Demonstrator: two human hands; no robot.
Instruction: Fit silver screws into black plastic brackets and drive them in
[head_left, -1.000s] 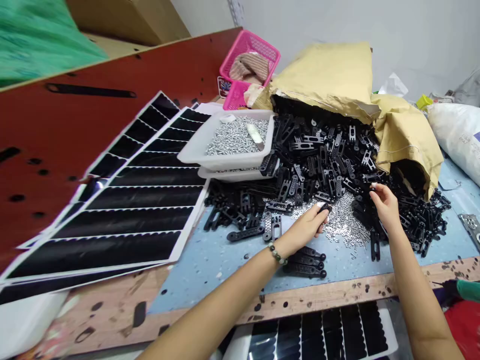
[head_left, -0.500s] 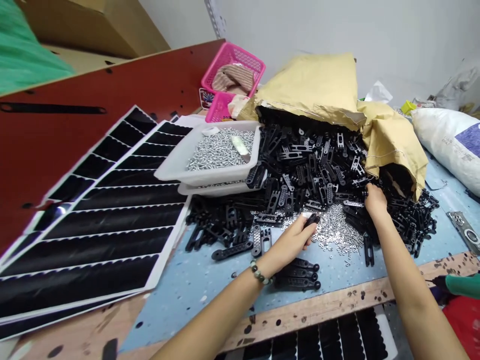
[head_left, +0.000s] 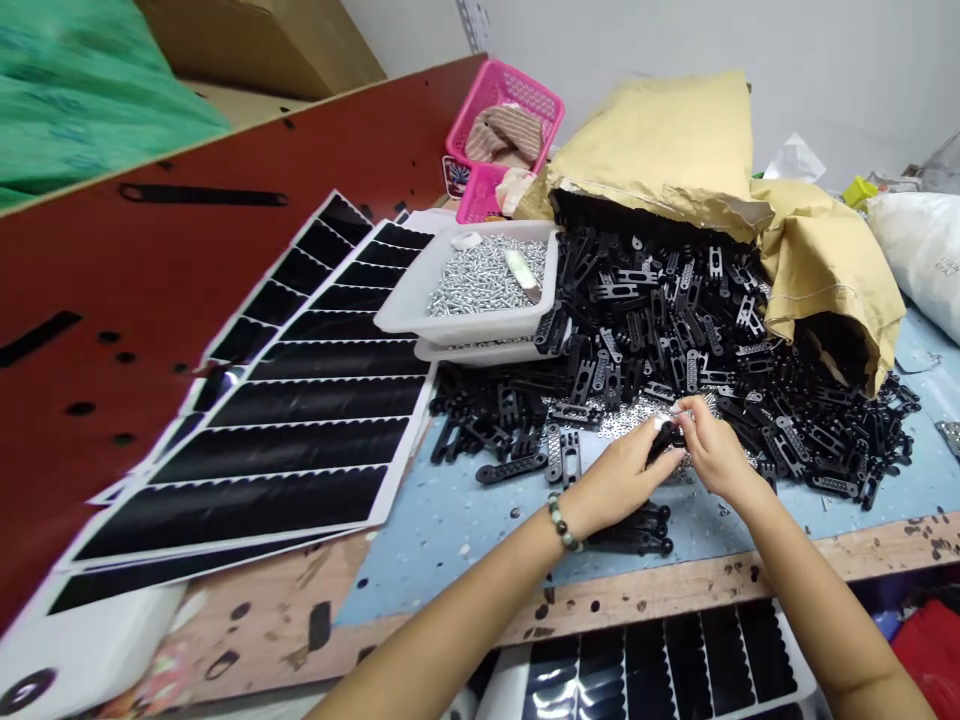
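Observation:
My left hand (head_left: 621, 474), with a beaded bracelet at the wrist, grips a black plastic part (head_left: 663, 440) over the middle of the work surface. Against that part's end, the fingertips of my right hand (head_left: 716, 452) are pinched together; what they hold is too small and hidden to make out. Small silvery nuts and screws (head_left: 628, 415) lie loose just behind both hands. A few black arm-shaped pieces (head_left: 626, 535) with round ends lie side by side below my left hand. Behind spreads a large heap of black plastic parts (head_left: 637, 330).
Stacked white trays (head_left: 405, 310) hold many silvery screws at the left of the heap. Two yellow paper sacks (head_left: 660, 150) spill black parts. Sheets of black strips (head_left: 300, 425) lie on the left, beside a red board (head_left: 225, 260). Pink baskets (head_left: 551, 95) stand at the back.
My right hand has come left from the heap's right side to meet the black part in my left hand. The view has shifted, so the table appears farther right.

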